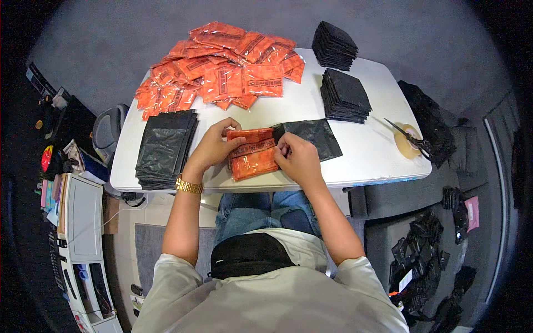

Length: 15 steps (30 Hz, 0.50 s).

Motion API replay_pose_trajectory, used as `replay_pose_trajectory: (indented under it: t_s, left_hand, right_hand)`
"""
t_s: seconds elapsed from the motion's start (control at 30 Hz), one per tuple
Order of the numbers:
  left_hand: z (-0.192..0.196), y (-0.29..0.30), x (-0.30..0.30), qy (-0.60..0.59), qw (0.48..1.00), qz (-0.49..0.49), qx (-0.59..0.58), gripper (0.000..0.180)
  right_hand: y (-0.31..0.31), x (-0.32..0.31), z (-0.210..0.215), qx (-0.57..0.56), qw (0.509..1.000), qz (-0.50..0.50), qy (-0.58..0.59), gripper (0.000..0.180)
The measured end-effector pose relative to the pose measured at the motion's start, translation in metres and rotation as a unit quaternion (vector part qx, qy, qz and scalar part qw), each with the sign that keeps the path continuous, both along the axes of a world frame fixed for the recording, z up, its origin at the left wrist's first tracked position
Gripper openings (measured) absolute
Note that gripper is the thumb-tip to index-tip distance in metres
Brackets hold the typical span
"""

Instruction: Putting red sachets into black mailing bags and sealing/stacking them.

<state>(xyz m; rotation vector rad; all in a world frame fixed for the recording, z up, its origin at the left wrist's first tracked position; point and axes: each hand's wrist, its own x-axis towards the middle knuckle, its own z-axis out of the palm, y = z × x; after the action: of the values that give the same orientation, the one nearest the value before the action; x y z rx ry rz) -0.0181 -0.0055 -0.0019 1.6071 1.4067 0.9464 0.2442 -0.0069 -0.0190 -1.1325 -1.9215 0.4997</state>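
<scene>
Hands (300,158) at both sides, orange packet (254,161) between, touching both.

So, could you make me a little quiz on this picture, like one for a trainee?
1. What lies between the left hand and the right hand?
2. True or false: a gold band is on the left wrist.
3. Which is nearest the scissors: a) the roll of tape, b) the orange heap, c) the black stack at the table's left?

Key: 1. an orange packet; 2. true; 3. a.
</scene>
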Motion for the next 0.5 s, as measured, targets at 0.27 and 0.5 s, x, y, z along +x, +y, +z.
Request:
replay_pose_trajectory:
  t_s: [0.27,0.5]
  left_hand:
    - [-0.001,-0.015,0.031,-0.029,0.998,0.012,0.062,0.015]
    - [-0.012,-0.007,0.024,-0.053,0.986,0.098,0.122,0.014]
  right_hand:
    - [0.003,0.001,-0.003,0.077,0.996,-0.028,0.016,0.014]
    - [-0.007,0.0,-0.002,0.094,0.995,-0.015,0.021,0.016]
